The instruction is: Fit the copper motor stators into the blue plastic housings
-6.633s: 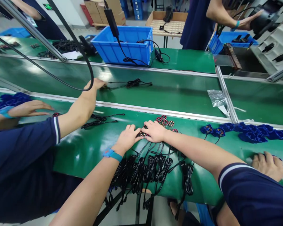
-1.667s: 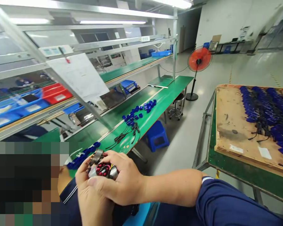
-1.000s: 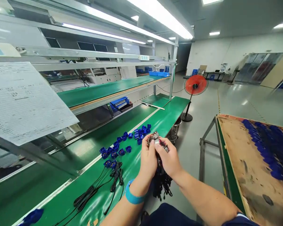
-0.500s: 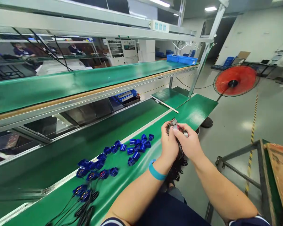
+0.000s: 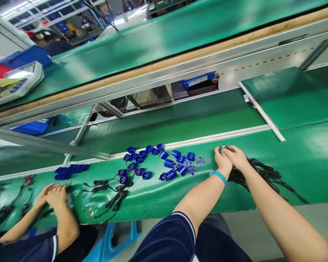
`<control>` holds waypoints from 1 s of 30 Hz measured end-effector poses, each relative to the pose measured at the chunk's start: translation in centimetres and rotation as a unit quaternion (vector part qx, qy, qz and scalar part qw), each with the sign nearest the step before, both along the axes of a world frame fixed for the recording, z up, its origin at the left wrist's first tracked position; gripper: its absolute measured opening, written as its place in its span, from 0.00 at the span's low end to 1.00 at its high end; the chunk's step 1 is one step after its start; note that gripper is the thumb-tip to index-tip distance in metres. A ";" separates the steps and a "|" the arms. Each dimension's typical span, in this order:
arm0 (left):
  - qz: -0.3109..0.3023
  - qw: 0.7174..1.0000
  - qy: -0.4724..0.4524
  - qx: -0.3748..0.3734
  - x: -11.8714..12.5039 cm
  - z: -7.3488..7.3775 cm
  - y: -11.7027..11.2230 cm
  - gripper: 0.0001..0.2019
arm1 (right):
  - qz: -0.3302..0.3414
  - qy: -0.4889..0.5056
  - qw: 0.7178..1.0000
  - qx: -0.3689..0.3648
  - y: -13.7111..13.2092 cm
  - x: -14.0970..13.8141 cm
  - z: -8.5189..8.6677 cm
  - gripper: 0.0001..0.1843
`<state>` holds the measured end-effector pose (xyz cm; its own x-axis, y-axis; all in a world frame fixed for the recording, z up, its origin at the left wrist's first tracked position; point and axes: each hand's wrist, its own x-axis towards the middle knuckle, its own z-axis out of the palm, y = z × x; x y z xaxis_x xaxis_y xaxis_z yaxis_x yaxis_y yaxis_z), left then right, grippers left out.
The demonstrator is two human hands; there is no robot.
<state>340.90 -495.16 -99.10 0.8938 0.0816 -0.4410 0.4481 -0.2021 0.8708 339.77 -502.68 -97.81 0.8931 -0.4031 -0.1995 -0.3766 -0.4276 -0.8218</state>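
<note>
My left hand (image 5: 223,162), with a turquoise band (image 5: 219,177) at the wrist, and my right hand (image 5: 238,158) are cupped together low over the green work surface. Between them they grip a cluster of small metal parts with coppery and red bits (image 5: 224,147); fingers cover most of it. Black cables (image 5: 264,174) trail from under the hands and lie spread to the right. To the left lies a loose group of blue plastic housings (image 5: 181,159), some upright, others on their sides. Farther left, several blue housings hold cabled parts, with coiled black cables (image 5: 118,199) beside them.
A co-worker's hands (image 5: 53,194) are together at the left, near a pile of blue housings (image 5: 71,171). A raised green shelf (image 5: 164,47) crosses above the work surface. A white strip (image 5: 262,109) lies at the right. A blue stool (image 5: 112,240) stands below the front edge.
The view has swung left and down, bringing the co-worker into sight. My hands have lowered the cabled parts to the surface; cables that hung down now lie on it.
</note>
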 end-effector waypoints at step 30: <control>-0.071 0.833 -0.032 0.547 2.6 1.8 57.3 0.36 | 0.364 -0.086 0.886 -0.274 35.3 5.3 3.2 0.20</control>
